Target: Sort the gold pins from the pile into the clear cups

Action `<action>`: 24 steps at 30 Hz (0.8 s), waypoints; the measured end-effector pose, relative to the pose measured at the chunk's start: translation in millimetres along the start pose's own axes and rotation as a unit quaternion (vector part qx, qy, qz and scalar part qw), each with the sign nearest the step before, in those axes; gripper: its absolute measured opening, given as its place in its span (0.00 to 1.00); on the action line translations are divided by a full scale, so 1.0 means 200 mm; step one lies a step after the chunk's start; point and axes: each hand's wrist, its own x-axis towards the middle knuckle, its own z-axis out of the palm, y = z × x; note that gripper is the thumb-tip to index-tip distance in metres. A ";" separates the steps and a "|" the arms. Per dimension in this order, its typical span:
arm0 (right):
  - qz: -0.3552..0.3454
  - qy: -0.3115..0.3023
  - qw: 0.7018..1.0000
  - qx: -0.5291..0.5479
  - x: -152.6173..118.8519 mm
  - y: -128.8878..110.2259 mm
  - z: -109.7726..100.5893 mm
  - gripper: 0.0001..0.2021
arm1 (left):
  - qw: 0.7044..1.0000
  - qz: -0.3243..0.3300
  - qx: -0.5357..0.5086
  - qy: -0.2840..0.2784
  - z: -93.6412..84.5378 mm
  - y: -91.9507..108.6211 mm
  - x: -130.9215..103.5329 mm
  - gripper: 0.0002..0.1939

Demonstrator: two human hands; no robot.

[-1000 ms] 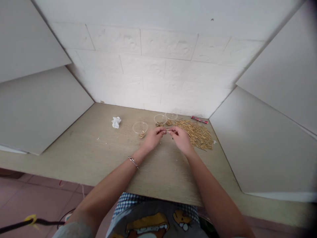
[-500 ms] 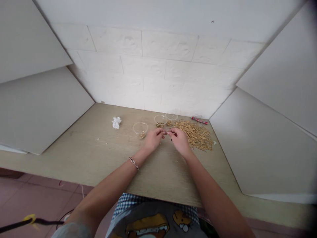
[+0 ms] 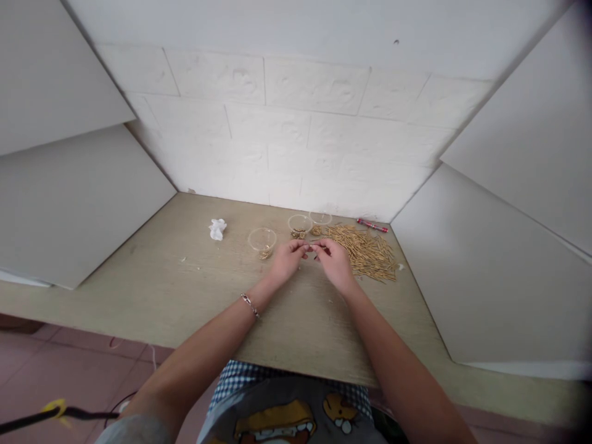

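Near the middle of the table, my left hand (image 3: 288,256) and my right hand (image 3: 333,260) meet fingertip to fingertip. Both are closed in a pinch on a small thin stick-like piece, mostly covered by the fingers; its exact kind cannot be made out. Just right of my right hand spreads a pile of thin golden-brown sticks (image 3: 370,250), some with dark ends. A clear round tub (image 3: 262,239) with a few small golden pieces stands left of my left hand. Beyond my fingers are a second clear tub (image 3: 300,225) and a third clear tub (image 3: 320,219), also with small golden pieces.
A crumpled white tissue (image 3: 217,229) lies at the left on the table (image 3: 194,296). A red pen-like tube (image 3: 372,226) lies behind the pile, near the white wall (image 3: 259,148). Grey panels (image 3: 509,277) close in both sides. Small scraps dot the tabletop.
My fingertips have shifted slightly and drawn a little closer around the thin piece. Tubs, pile and tissue stay where they were.
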 end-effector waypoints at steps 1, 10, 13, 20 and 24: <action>0.004 0.000 1.000 0.005 0.00 0.00 0.00 0.08 | 1.000 -0.002 -0.004 -0.001 0.00 0.00 0.00 0.07; 0.015 -0.010 0.999 0.034 0.00 -0.03 -0.02 0.07 | 0.998 -0.019 -0.061 -0.009 0.00 0.02 -0.01 0.06; 0.012 -0.015 0.999 0.036 0.00 -0.04 -0.02 0.07 | 0.997 -0.009 -0.079 -0.019 0.00 0.01 -0.01 0.05; 0.002 -0.020 0.999 0.049 0.00 -0.05 -0.03 0.07 | 0.991 -0.008 -0.133 -0.029 -0.01 -0.01 -0.01 0.10; -0.013 -0.016 0.998 0.055 0.01 -0.03 -0.03 0.07 | 0.987 0.003 -0.149 -0.055 -0.01 0.00 -0.01 0.11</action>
